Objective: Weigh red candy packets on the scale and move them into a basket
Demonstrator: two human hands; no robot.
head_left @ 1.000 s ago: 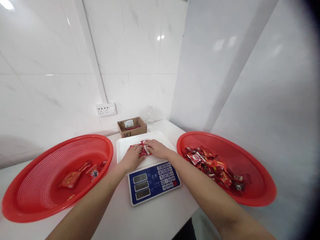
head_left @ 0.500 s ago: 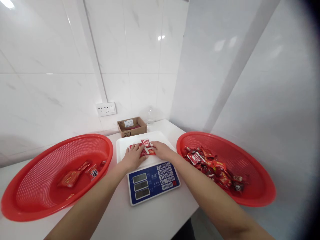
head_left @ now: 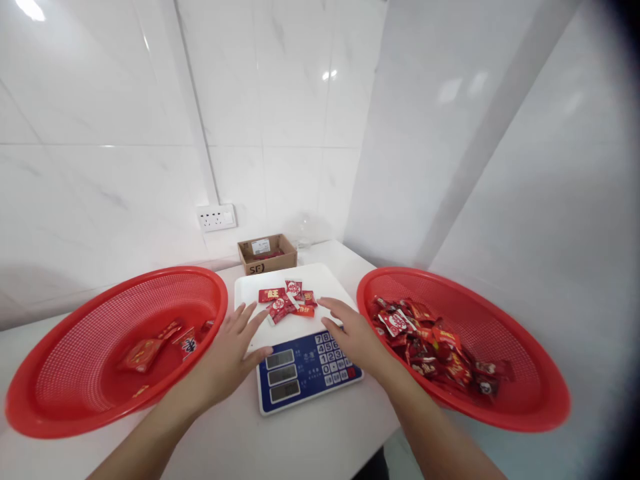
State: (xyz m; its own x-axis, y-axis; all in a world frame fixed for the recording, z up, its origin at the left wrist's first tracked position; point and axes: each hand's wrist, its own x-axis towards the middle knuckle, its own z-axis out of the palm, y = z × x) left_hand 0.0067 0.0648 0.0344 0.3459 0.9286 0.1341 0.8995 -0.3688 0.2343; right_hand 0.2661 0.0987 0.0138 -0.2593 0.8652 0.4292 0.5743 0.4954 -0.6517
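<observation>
Several red snack packets [head_left: 279,307] lie in a loose cluster on the white pan of a digital scale [head_left: 310,367]. My left hand [head_left: 233,350] hovers at the pan's left front corner, fingers spread, holding nothing. Over the right side of the pan and the keypad is my right hand [head_left: 354,333], also with fingers apart and nothing in them. Both hands are off the packets. The digits on the scale's displays are too faint to read.
A red plastic basket [head_left: 45,417] with a few packets stands at left. Another red basket [head_left: 530,353], at right, holds a heap of red packets. Behind the scale sit a small cardboard box [head_left: 273,263] and a clear bottle [head_left: 304,230]. A wall socket [head_left: 217,217] is behind.
Both hands have let go of the packets on the pan and drawn back toward me, the left to the left and the right to the right. The packets stay on the scale.
</observation>
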